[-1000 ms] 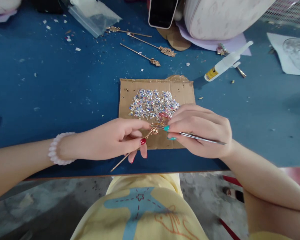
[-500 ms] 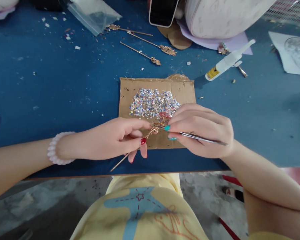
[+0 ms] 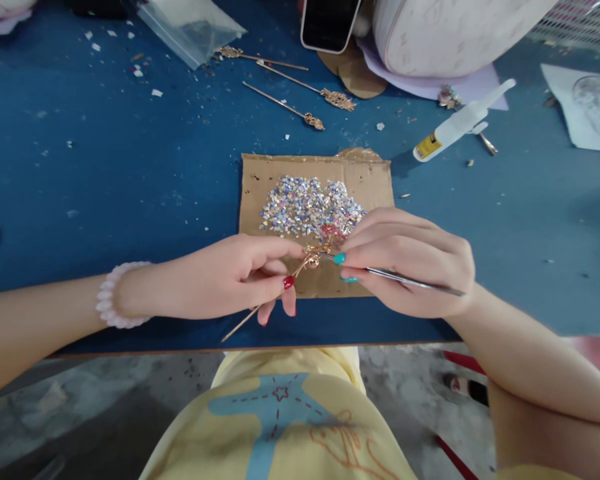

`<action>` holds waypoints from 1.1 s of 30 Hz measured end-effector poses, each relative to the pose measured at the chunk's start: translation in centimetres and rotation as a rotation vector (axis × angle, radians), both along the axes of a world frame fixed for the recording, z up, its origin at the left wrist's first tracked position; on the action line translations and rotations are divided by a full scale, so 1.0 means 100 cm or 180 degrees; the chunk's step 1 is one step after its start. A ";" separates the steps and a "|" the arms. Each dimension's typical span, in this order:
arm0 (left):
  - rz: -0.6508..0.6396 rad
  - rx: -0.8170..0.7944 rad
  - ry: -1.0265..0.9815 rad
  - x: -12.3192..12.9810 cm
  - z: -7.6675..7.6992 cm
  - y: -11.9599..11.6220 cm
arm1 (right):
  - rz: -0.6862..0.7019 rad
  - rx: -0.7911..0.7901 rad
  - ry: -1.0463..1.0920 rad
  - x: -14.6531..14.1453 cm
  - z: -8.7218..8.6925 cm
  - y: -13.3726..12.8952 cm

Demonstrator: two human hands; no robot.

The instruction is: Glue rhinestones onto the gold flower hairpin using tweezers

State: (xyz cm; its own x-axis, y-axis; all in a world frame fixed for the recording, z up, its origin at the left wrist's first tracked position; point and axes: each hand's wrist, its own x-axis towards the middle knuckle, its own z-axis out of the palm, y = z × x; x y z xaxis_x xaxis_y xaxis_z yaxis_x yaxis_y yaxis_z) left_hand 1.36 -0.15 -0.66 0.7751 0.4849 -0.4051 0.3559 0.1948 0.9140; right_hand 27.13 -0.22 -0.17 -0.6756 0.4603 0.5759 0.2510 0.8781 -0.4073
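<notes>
My left hand [image 3: 247, 273] is closed around a gold hairpin [image 3: 299, 268], its ornate head up by my fingertips and its thin stem slanting down toward the table's front edge. In my right hand [image 3: 410, 263] is a pair of metal tweezers [image 3: 415, 281], pinched between thumb and fingers. The tweezer tips reach the hairpin's head; whether they hold a chip there is too small to tell. Beneath both hands lies a cardboard sheet [image 3: 260, 170], bearing a spread of small blue, white and silvery chips [image 3: 300, 203] with a few red ones [image 3: 333, 231].
Several more gold hairpins [image 3: 285, 103] lie behind the cardboard, near a clear plastic bag [image 3: 195, 33]. A white glue bottle [image 3: 455, 127] with a yellow label is at the right. A phone [image 3: 330, 23], a pale pouch [image 3: 455, 33] and a printed paper [image 3: 587, 107] are farther back.
My right hand and the tweezers have shifted slightly to the right, their tips still at the hairpin's head. My left hand keeps its hold almost unmoved.
</notes>
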 end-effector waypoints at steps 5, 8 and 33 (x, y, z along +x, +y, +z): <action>-0.0061 0.0016 0.0100 0.000 0.002 0.001 | 0.0032 0.0010 -0.0029 0.000 -0.001 0.001; -0.0052 0.0039 0.0088 0.000 0.002 0.001 | 0.0025 0.0006 -0.0005 0.000 -0.001 0.001; -0.0134 0.0115 0.0135 0.000 0.003 0.002 | -0.0252 0.0087 -0.0022 -0.002 -0.002 0.000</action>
